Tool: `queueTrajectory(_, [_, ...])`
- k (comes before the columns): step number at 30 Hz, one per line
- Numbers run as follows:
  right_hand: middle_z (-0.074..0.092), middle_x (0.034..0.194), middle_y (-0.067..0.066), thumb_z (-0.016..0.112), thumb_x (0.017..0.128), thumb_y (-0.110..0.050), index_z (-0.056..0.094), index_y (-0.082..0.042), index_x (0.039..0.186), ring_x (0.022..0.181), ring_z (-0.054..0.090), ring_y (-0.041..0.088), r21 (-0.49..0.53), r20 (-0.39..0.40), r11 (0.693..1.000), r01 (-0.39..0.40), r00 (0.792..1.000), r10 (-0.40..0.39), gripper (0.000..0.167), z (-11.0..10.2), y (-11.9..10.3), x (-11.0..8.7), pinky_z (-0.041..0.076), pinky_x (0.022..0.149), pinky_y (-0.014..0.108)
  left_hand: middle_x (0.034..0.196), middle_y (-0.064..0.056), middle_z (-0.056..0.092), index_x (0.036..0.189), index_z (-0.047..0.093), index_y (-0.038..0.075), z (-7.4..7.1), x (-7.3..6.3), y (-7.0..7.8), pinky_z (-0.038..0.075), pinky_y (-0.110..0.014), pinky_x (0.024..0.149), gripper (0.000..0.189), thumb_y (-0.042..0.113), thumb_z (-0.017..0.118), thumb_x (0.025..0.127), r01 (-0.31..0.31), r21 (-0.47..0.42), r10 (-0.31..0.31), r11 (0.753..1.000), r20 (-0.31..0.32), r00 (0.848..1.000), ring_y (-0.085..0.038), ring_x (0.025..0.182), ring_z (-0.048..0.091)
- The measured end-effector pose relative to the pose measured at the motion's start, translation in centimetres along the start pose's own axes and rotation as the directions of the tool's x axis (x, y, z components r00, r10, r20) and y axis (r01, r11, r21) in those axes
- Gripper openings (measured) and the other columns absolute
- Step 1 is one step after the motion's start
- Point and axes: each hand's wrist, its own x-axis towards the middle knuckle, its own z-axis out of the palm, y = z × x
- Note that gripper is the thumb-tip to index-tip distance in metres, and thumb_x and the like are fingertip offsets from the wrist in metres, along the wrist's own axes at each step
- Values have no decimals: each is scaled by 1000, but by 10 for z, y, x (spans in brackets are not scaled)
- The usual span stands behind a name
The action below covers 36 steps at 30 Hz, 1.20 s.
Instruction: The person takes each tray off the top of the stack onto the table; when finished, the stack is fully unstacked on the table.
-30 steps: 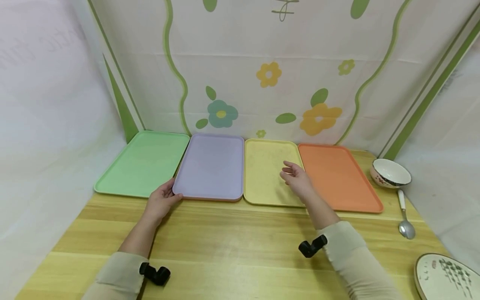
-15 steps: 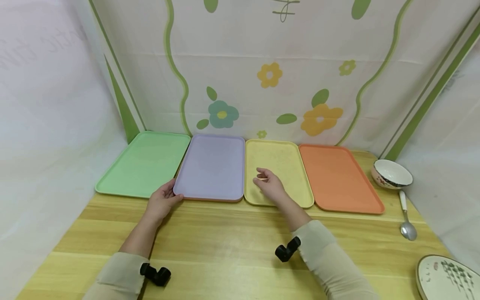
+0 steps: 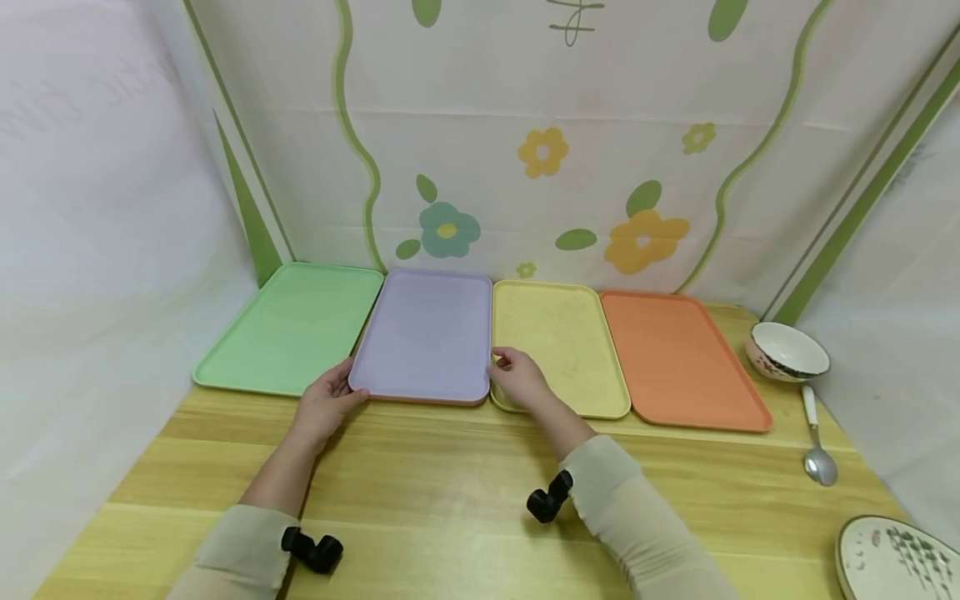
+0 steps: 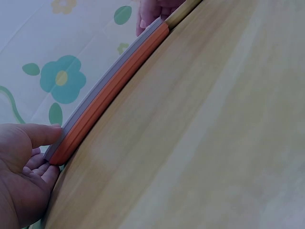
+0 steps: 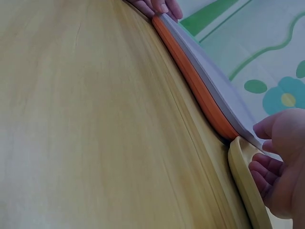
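A purple tray lies on top of an orange tray, whose edge shows in both wrist views. My left hand grips the stack's front left corner. Its thumb is at the purple rim and its fingers curl against the orange edge. On the other side, my right hand is at the stack's right edge, over the yellow tray. The right thumb is right at the purple rim, with the other fingers loosely curled above the yellow tray's corner.
A green tray adjoins the stack on the left. Right of the yellow tray lies another orange tray. A bowl, a spoon and a patterned round ceramic piece line the right side of the wooden table.
My right hand has moved left across the yellow tray to the right edge of the purple tray. The left hand has kept its hold on the corner, and the trays stay put.
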Motion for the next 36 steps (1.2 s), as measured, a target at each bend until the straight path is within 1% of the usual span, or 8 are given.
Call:
queueTrajectory(5, [67,113,14,60,93,-19,59,-3,133,110,62,27,-83,-6,997,-2,1000,1,43,1,-1,2,51,99,42,158,-26,25,152,22,-7,1,-1,1,25,-44,120,70,-1,61,94,-9,-1,9,1000,4,1000,-32,148,25])
queueTrajectory(10, [66,114,14,59,93,-18,60,-1,133,109,61,27,-83,-11,996,-27,1000,26,43,3,-5,2,51,98,42,158,-26,25,152,22,-8,1,-1,2,25,-44,120,70,-1,60,94,-8,1,8,1000,1,1000,-33,148,25])
queueTrajectory(18, [63,114,14,61,92,-15,59,-1,132,109,58,27,32,-29,994,-103,994,104,44,9,-10,1,50,98,41,159,-26,23,153,21,-7,-1,-1,1,25,-43,121,71,1,61,94,9,16,-9,1000,-2,1000,-33,149,24])
queueTrajectory(23, [61,110,13,61,91,-11,59,-1,132,99,57,21,169,-45,978,-122,990,131,42,11,-12,1,52,84,30,159,-25,24,153,21,-6,-2,-2,1,26,-43,121,71,2,61,95,14,19,-14,1000,-10,1000,-33,149,24])
queueTrajectory(26, [60,110,14,60,92,-9,56,-3,136,89,56,17,303,-34,942,-142,987,160,45,12,-15,0,50,70,22,158,-25,25,153,22,-5,-2,-3,1,26,-44,121,70,2,60,95,9,17,-9,1000,-10,1000,-33,148,25])
queueTrajectory(28, [61,113,19,58,94,-9,51,-2,139,86,58,16,414,-10,898,-146,986,165,46,13,-17,0,51,67,21,158,-25,25,153,22,-5,-2,-3,2,26,-44,121,69,2,60,96,7,9,-7,1000,-10,1000,-33,148,25])
queueTrajectory(33, [56,124,29,49,100,-8,33,-3,147,94,66,23,616,55,774,-149,988,146,50,18,-26,-1,60,75,30,158,-26,26,153,22,-6,-2,-3,1,26,-44,121,68,2,59,96,3,-12,-3,1000,-9,1000,-32,148,25])
queueTrajectory(36, [53,127,28,45,103,-10,25,-6,152,96,65,25,660,70,736,-151,988,140,53,20,-27,-2,61,79,35,158,-25,27,153,23,-5,-1,-2,-1,26,-43,121,68,3,59,96,2,-11,-2,1000,-8,1000,-32,148,26])
